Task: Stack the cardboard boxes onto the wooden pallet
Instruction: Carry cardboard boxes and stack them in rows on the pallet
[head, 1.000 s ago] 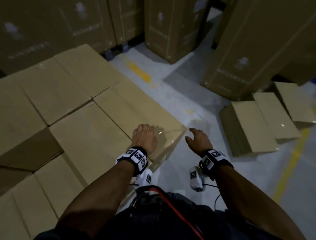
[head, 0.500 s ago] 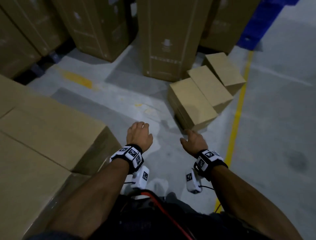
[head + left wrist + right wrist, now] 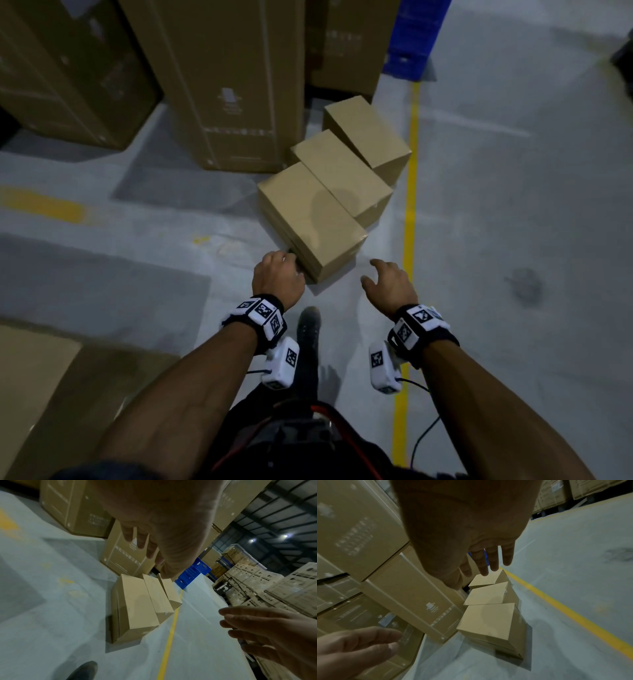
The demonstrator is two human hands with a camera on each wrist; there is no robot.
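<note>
Three plain brown cardboard boxes (image 3: 310, 219) in a row on grey concrete floor (image 3: 513, 205), touching side to side, just left of painted yellow line (image 3: 409, 205), before tall printed brown cartons (image 3: 222, 85). Left hand (image 3: 278, 279) and right hand (image 3: 388, 286) both empty, fingers spread and relaxed, near closest box, not touching. Blue plastic crates (image 3: 411, 37) behind.

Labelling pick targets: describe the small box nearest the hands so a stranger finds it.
Find the tall printed brown carton left of the yellow floor line. Three small plain cardboard boxes lie in a row at its base. The target is the nearest small box, closest to both hands, with a round shadow on top.
</note>
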